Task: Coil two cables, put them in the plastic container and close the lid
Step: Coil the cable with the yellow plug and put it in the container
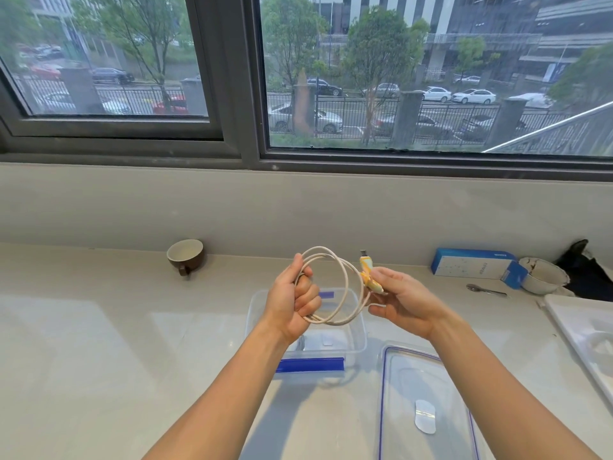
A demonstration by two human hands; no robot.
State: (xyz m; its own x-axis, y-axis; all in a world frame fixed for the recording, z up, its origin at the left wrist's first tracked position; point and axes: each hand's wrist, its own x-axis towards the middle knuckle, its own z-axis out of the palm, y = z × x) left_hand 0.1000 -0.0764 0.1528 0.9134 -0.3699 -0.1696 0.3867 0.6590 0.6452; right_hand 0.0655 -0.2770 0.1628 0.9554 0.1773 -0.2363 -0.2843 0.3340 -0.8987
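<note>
My left hand [295, 302] clamps the white cable's loops [335, 287] so they can't spring; my right hand [403, 302] pinches its yellow plug [368, 272] above the open container [360, 340]

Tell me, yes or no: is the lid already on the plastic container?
No. The lid lies flat on the counter beside the open plastic container.

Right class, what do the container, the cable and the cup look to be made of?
Container: clear glossy plastic, the counter showing through its walls, with blue clips.
Cable: white, matte, flexible; probably rubbery plastic sheathing, since it loops easily.
Cup: likely glazed ceramic, brown outside, pale inside, with a slight sheen.
</note>
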